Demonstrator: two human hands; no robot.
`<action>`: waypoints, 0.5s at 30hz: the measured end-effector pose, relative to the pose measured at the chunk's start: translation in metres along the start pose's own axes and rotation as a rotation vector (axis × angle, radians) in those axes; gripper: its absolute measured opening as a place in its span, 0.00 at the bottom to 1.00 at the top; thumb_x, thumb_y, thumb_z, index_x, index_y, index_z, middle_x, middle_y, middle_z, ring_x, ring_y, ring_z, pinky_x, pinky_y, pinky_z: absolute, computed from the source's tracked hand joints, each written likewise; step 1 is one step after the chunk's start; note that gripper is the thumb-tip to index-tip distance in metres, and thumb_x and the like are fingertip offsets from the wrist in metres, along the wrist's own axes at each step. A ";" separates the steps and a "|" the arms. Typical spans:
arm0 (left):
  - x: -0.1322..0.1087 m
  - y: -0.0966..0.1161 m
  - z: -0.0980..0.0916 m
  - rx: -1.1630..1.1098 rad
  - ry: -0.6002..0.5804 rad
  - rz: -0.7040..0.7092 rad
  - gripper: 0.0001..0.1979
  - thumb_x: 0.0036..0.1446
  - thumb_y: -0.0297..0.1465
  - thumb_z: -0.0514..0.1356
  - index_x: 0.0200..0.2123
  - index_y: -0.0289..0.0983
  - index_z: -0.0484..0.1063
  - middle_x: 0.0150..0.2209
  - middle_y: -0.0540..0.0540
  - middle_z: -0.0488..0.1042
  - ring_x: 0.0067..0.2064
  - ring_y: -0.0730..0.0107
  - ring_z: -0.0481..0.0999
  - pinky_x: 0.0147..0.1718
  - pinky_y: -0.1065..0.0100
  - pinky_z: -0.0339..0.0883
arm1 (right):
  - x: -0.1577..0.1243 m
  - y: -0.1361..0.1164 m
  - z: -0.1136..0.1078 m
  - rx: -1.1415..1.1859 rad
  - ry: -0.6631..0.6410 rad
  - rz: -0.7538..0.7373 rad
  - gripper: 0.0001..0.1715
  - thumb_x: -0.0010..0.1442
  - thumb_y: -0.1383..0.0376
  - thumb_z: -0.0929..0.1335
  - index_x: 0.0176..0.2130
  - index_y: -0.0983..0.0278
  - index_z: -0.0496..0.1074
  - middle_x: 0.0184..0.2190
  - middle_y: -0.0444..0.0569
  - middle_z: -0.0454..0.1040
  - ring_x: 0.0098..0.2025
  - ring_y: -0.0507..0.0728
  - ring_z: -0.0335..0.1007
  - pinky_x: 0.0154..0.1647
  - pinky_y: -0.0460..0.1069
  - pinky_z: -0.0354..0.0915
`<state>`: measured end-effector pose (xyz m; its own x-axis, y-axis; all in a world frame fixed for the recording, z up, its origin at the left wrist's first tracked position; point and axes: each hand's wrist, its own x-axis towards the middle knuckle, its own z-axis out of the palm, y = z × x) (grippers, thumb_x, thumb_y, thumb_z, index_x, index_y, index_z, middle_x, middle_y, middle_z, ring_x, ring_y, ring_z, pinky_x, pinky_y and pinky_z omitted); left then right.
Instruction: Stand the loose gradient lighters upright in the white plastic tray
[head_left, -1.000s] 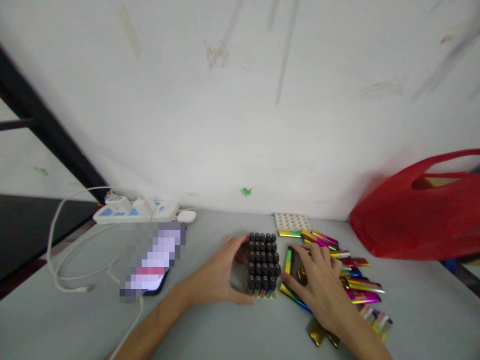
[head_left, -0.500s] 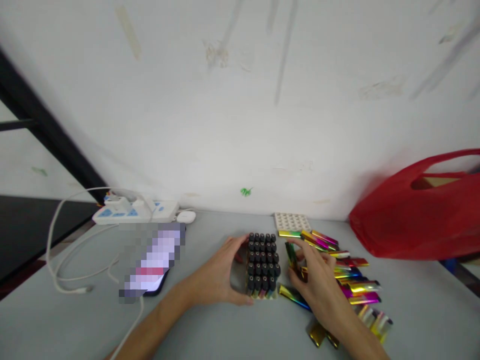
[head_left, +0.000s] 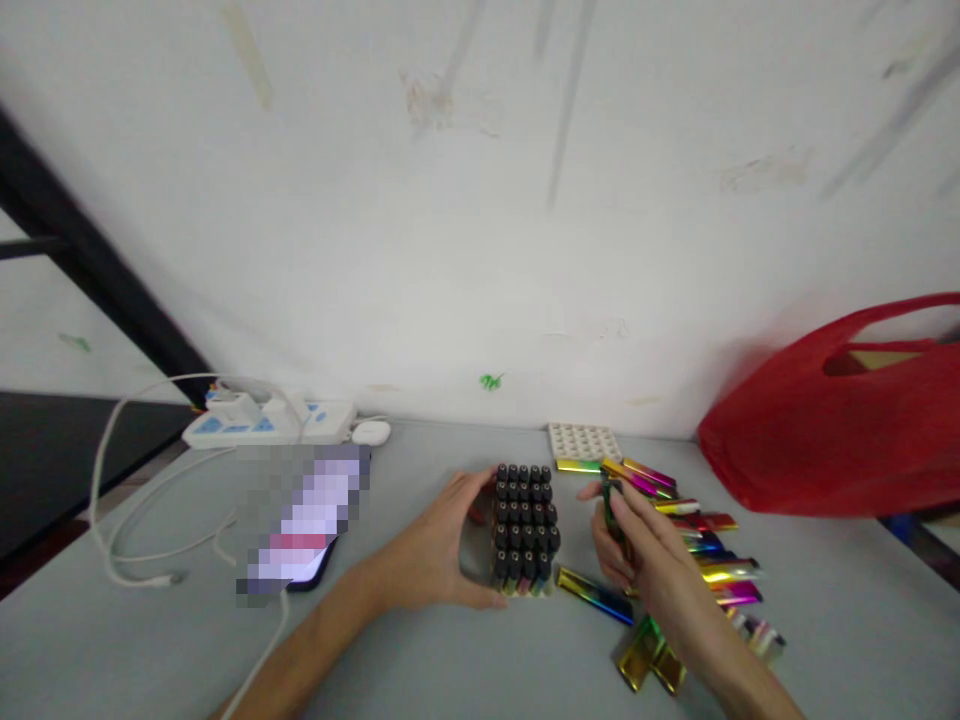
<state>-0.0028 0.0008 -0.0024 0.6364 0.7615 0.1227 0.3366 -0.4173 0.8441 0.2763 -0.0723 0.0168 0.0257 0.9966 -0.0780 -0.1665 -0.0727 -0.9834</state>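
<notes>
A block of black-topped lighters [head_left: 526, 528] stands upright in tight rows in front of me. My left hand [head_left: 442, 550] grips its left side, fingers at the far corner and thumb at the near one. To the right, my right hand [head_left: 637, 545] is closed around a dark, shiny lighter [head_left: 612, 500], its black end up between the fingers. Metallic coloured lighters [head_left: 724, 570] lie scattered beside and under that hand. One blue-and-gold lighter [head_left: 595, 595] lies between the block and my right wrist.
A white tray with holes [head_left: 585, 441] lies near the wall. At the right sits a red bag [head_left: 825, 430]. On the left are a phone [head_left: 311, 525] with a blurred screen, a white power strip [head_left: 262, 424], a small white case [head_left: 371, 432] and loose white cables [head_left: 112, 540].
My right hand has moved a little right, away from the block, and turned with the dark lighter in it. My left hand and the block have stayed in place.
</notes>
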 end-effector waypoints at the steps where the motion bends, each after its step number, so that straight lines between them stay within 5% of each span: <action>1: 0.000 0.000 0.000 0.003 0.004 -0.004 0.68 0.38 0.41 0.85 0.78 0.43 0.54 0.67 0.34 0.67 0.60 0.41 0.73 0.63 0.44 0.70 | 0.000 0.000 0.000 0.091 -0.031 0.053 0.29 0.72 0.38 0.68 0.39 0.60 0.71 0.22 0.35 0.52 0.22 0.51 0.41 0.22 0.47 0.44; 5: -0.001 -0.002 0.001 -0.006 0.001 0.001 0.68 0.39 0.41 0.85 0.78 0.44 0.54 0.66 0.34 0.67 0.59 0.44 0.74 0.62 0.46 0.72 | 0.000 -0.002 -0.002 0.331 -0.162 0.179 0.40 0.68 0.33 0.68 0.24 0.59 0.58 0.21 0.35 0.45 0.23 0.50 0.33 0.20 0.47 0.38; 15: 0.000 0.000 -0.001 0.004 -0.009 0.000 0.68 0.39 0.42 0.85 0.77 0.43 0.54 0.65 0.34 0.68 0.59 0.44 0.74 0.62 0.45 0.72 | -0.002 -0.006 0.003 0.386 -0.204 0.228 0.40 0.67 0.37 0.69 0.21 0.57 0.51 0.18 0.34 0.41 0.20 0.48 0.31 0.19 0.47 0.38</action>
<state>-0.0030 0.0015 -0.0022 0.6431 0.7567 0.1180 0.3392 -0.4196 0.8419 0.2747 -0.0740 0.0229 -0.2416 0.9468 -0.2125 -0.4997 -0.3091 -0.8091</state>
